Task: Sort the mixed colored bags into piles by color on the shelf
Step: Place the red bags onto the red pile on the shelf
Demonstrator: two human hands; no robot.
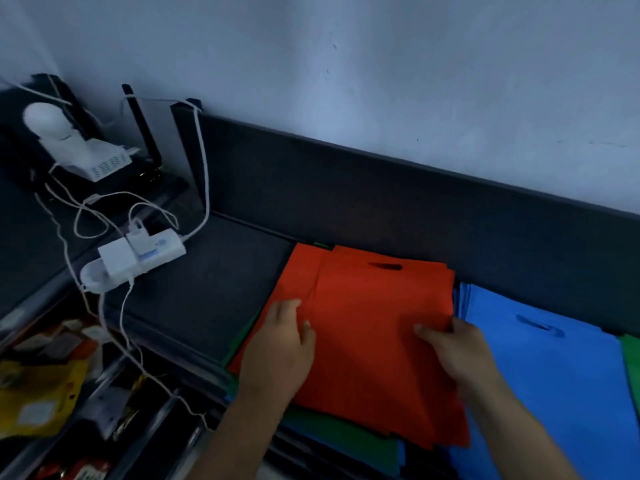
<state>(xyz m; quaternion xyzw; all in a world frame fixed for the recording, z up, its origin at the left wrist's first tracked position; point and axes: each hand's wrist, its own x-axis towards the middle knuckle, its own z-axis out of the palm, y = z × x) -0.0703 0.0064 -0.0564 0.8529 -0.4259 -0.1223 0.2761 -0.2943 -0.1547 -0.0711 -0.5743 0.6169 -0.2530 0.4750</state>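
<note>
A glossy white plastic power strip (133, 259) with tangled cords lies at the left of the dark matte shelf (214, 271). The left hand (277, 344) rests flat, fingers relaxed, on the stack of flat red fabric bags (374, 306). The right hand (453, 348) pinches that stack's right edge. Blue fabric bags (554, 375) with cut-out handles lie just right. No writing is legible.

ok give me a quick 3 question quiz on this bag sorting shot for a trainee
1. True or false: the blue bags lie to the right of the red bags.
2. Which hand pinches the red bags' right edge? A) left hand B) right hand
3. Fill in: at the front edge, under the red bags, a ____ bag peeks out above a blue one.

Key: 1 true; 2 B; 3 green
</note>
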